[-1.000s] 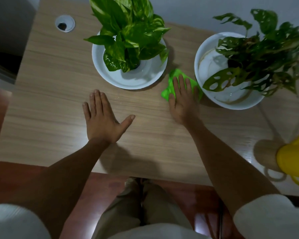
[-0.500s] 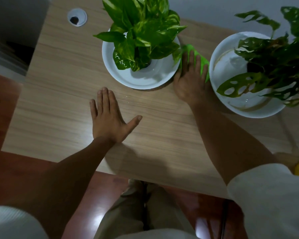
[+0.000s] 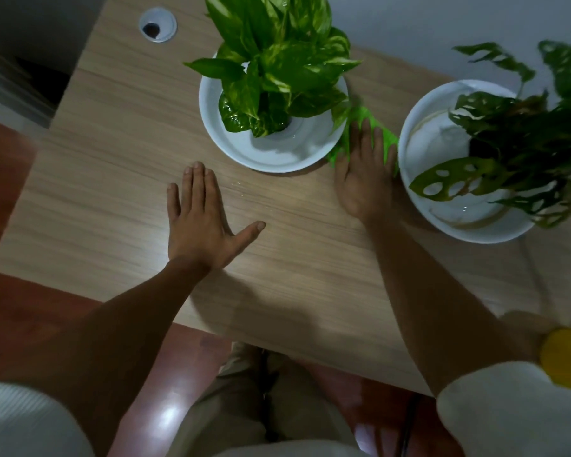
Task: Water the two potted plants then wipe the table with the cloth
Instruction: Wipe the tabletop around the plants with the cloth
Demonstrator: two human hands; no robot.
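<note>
My right hand [image 3: 365, 179] lies flat on the bright green cloth [image 3: 365, 116], pressing it onto the wooden table [image 3: 112, 166] in the gap between the two pots. Only the cloth's far edge and sides show past my fingers. The left white pot [image 3: 213, 127] holds a plant with broad variegated leaves [image 3: 277, 70]. To the right, a second white pot [image 3: 432, 140] holds a dark plant with holed leaves [image 3: 455, 179]. Fingers spread, my left hand [image 3: 200, 225] rests flat on the table in front of the left pot, holding nothing.
A yellow watering can [image 3: 567, 354] shows at the right edge, partly behind my right sleeve. A round cable grommet [image 3: 158, 25] sits at the table's far left corner. A few water drops [image 3: 241, 188] glint near my left fingertips. The near table edge runs just above my legs.
My right hand pushed the cloth away from me into the gap between the pots, then drew back slightly. My left hand has stayed flat in place.
</note>
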